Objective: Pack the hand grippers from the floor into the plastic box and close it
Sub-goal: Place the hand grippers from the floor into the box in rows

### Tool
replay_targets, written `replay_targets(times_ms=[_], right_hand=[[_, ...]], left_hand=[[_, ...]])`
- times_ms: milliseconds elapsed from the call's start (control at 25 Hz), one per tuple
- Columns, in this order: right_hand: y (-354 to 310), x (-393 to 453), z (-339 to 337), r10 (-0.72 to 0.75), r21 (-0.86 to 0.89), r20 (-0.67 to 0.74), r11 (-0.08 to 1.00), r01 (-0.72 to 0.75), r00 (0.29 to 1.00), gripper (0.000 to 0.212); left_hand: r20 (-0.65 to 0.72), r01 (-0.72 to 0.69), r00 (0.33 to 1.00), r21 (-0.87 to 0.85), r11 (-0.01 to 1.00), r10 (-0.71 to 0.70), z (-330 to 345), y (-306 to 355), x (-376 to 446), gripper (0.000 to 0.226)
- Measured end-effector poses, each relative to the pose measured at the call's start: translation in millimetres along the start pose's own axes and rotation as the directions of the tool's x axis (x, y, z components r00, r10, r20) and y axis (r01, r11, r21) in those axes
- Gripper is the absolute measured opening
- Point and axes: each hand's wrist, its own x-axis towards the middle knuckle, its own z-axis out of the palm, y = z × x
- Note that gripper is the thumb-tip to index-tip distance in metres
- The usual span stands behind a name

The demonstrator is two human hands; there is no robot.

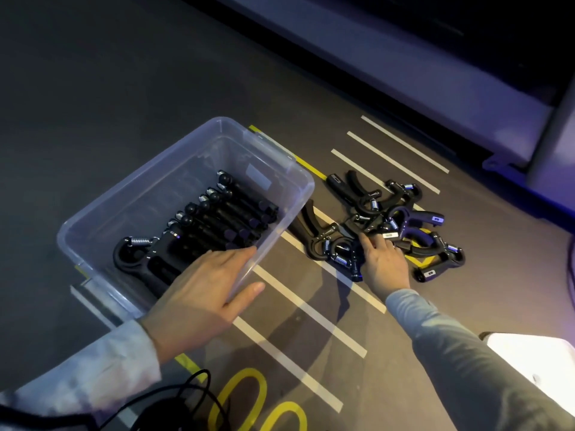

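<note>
A clear plastic box (102, 206) stands open on the dark floor, with several black hand grippers (217, 216) lined up inside it. My left hand (202, 290) lies over the box's near right rim, fingers straight inside the wall and thumb outside. To the right, a pile of black hand grippers (398, 219) lies on the floor. My right hand (384, 262) reaches into this pile, its fingertips touching a gripper in the middle; the fingertips are partly hidden, so no firm grasp shows. No lid is in view.
White stripes (311, 309) and yellow markings (245, 396) are painted on the floor. A black cable (174, 396) lies at the bottom left. A pale ledge (420, 88) runs along the back right, and a bright white object (535, 365) sits at the right edge.
</note>
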Motion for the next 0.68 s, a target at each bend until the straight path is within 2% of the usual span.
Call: replay_targets(times_ms=[200, 400, 480, 600, 680], right_hand=[[7.3, -4.8, 4.4, -0.101, -0.082, -0.033, 0.992, 0.098, 0.994, 0.066], [15.5, -4.9, 4.9, -0.188, -0.117, -0.011, 0.976, 0.185, 0.982, 0.06], [20.0, -8.4, 4.2, -0.179, -0.045, -0.049, 0.983, 0.177, 0.983, 0.052], [26.0, -20.2, -0.7, -0.168, 0.147, -0.224, 0.968, 0.204, 0.96, 0.038], [25.0, -26.9, -8.5, -0.115, 0.323, -0.334, 0.919, 0.228, 0.936, 0.035]], left_hand=[[0.021, 0.02, 1.0, 0.022, 1.0, -0.021, 9.8, 10.3, 6.9, 0.061], [0.039, 0.053, 0.998, 0.014, 0.999, -0.053, 12.1, 11.1, 9.3, 0.065], [0.044, 0.046, 0.998, 0.005, 0.999, -0.046, 12.8, 10.3, 8.6, 0.066], [0.051, 0.049, 0.997, 0.01, 0.999, -0.049, 12.3, 11.5, 7.2, 0.066], [0.054, 0.047, 0.997, 0.03, 0.998, -0.048, 10.7, 13.1, 7.0, 0.065]])
